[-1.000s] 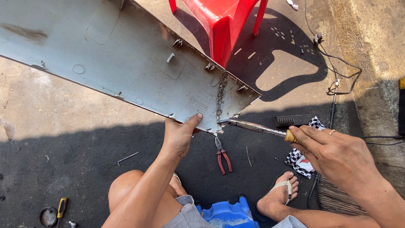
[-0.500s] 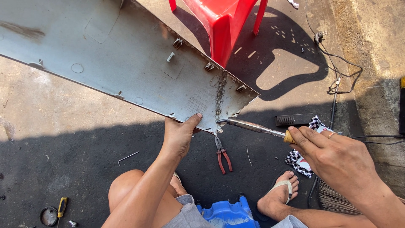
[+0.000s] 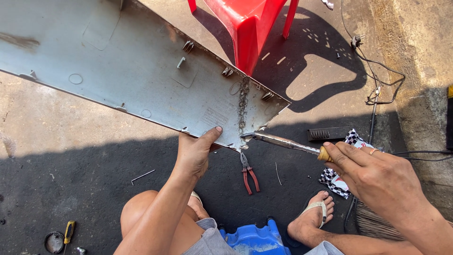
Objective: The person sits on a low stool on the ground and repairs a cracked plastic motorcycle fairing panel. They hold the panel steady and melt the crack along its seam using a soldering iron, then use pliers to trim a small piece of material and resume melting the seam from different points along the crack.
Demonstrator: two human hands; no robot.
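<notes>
A long grey plastic panel (image 3: 127, 80) lies tilted across the upper left, with a rough welded seam (image 3: 243, 106) running down near its right end. My left hand (image 3: 196, 153) grips the panel's lower edge, thumb on top. My right hand (image 3: 377, 177) holds a soldering iron (image 3: 283, 141) by its wooden handle. The iron's metal tip touches the panel's bottom edge at the foot of the seam.
Red-handled pliers (image 3: 248, 172) lie on the ground below the seam. A red plastic chair (image 3: 245, 23) stands behind the panel. A power cable (image 3: 377, 89) runs along the right. A checkered cloth (image 3: 337, 177), a blue stool (image 3: 252, 238) and a small screwdriver (image 3: 69, 231) are near my legs.
The iron's tip has shifted slightly along the bottom of the seam. My left hand keeps its grip on the panel edge.
</notes>
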